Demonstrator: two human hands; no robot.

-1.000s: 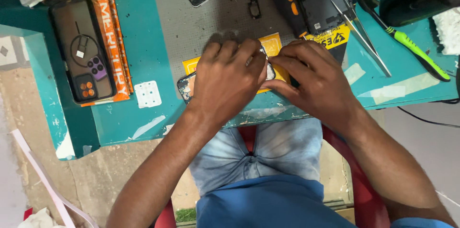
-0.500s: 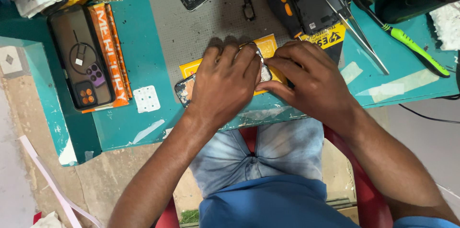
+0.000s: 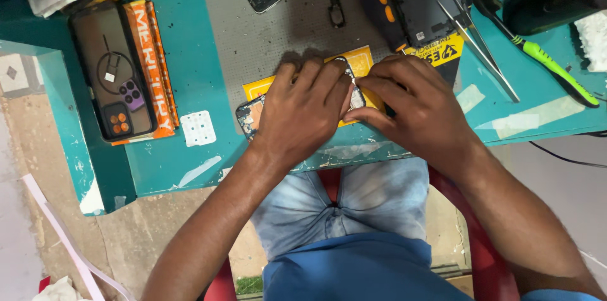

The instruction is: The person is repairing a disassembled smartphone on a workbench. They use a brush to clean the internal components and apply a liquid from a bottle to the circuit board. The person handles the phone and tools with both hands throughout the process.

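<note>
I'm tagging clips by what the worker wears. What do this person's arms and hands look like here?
Both forearms are bare: no gloves, watch or rings visible on the left hand or the right hand. A blue sleeve edge shows at the right upper arm, matching the blue shirt. Faded light-blue jeans cover the legs.

Teal workbench (image 3: 190, 42) with grey mat (image 3: 265, 35), cased phone (image 3: 114, 73), tweezers (image 3: 480, 48), green-handled tool (image 3: 544, 61).
</note>
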